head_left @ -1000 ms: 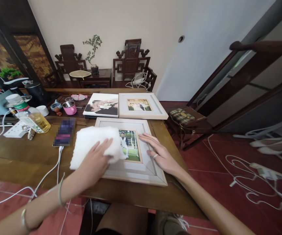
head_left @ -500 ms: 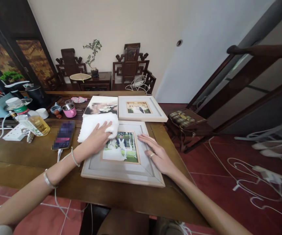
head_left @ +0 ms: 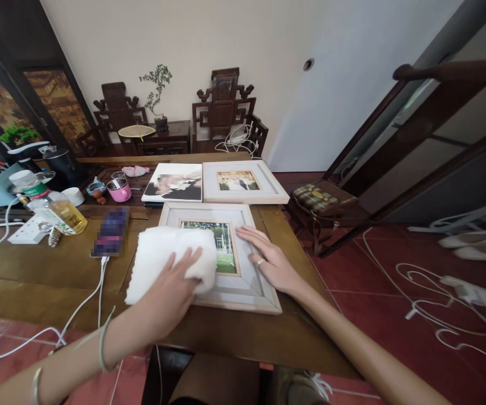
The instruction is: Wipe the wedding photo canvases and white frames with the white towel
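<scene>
A light wooden picture frame (head_left: 247, 292) with a photo lies flat on the brown wooden table (head_left: 57, 270) in front of me. My left hand (head_left: 171, 292) presses a white folded cloth (head_left: 158, 253) onto the frame's lower left part, fingers spread flat over the cloth. My right hand (head_left: 268, 261), wearing a ring, lies flat and open on the frame's right border.
Behind lie a second framed photo (head_left: 243, 183) and a photo book (head_left: 175, 183). To the left are a phone (head_left: 110, 230) on a white cable, a bottle of yellow liquid (head_left: 57, 208), a pink pot (head_left: 118, 188) and a power strip (head_left: 26, 230). A stool (head_left: 323, 205) stands right; cables lie on the red floor.
My left hand has slid the cloth from the frame's top left corner down to its lower left part. My right hand has stayed on the right border.
</scene>
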